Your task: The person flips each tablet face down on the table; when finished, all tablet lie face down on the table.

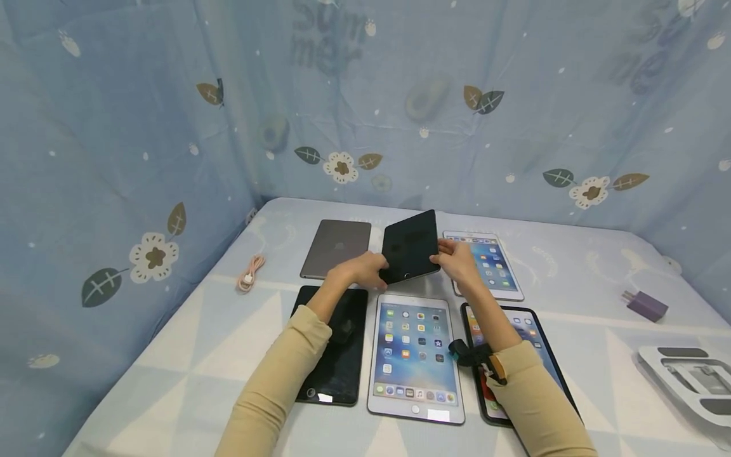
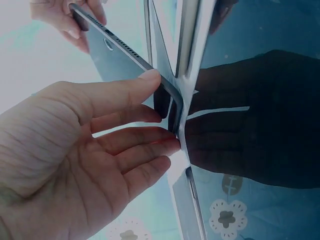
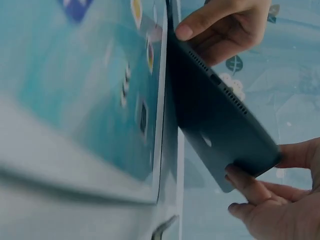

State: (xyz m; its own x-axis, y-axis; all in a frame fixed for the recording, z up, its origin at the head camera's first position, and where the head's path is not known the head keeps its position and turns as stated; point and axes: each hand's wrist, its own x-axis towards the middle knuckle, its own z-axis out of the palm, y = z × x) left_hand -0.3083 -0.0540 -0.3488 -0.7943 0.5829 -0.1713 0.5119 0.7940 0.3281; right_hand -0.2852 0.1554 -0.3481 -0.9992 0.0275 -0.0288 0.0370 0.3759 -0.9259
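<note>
A dark tablet [image 1: 410, 246] with a home button is held tilted, its right side raised, between both hands at the back row. My left hand [image 1: 367, 270] pinches its lower left corner, thumb on the edge in the left wrist view. With thumb and fingers, my right hand [image 1: 459, 259] grips the right edge; the right wrist view shows the tablet's dark back [image 3: 220, 120] and those fingers [image 3: 252, 187]. Left of it a grey tablet [image 1: 337, 246] lies back up. To the right lies a white tablet [image 1: 485, 263] with its screen lit.
In front lie a black tablet [image 1: 334, 374], a lit white tablet [image 1: 417, 355] and a lit black-framed tablet [image 1: 548, 355], partly under my forearms. A pink cable [image 1: 250, 273] sits left; a purple charger plug [image 1: 646, 306] and a white stand [image 1: 688, 381] sit right. A curtain [image 1: 365, 101] hangs behind.
</note>
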